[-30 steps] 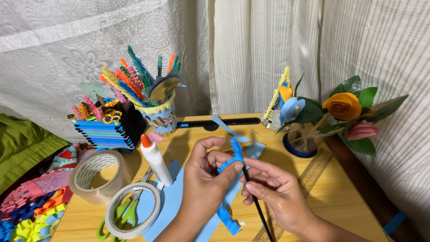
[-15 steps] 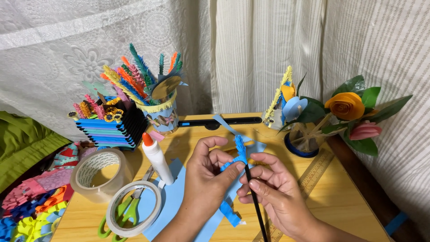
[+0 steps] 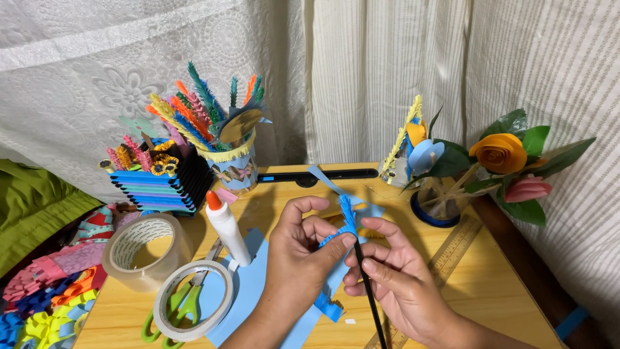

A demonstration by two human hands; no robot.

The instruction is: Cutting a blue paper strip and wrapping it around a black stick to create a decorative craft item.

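Two hands at work: left hand (image 3: 297, 258) pinching fringed blue paper strip (image 3: 347, 220) against thin black stick (image 3: 368, 291), right hand (image 3: 394, 278) closed around stick just below. Keep pinch tight, roll slowly, fringe above fingertips, loose tail hanging under grip.

— How was the light?
— Soft and even, fairly bright. The white curtain (image 3: 387, 77) glowed faintly, and the yellow desk (image 3: 491, 284) showed only weak shadows and no harsh glare.
— Was it sharp?
— Mostly. Both hands looked crisp, but the far left edge turned darker, and straight lines bent slightly towards the corners.
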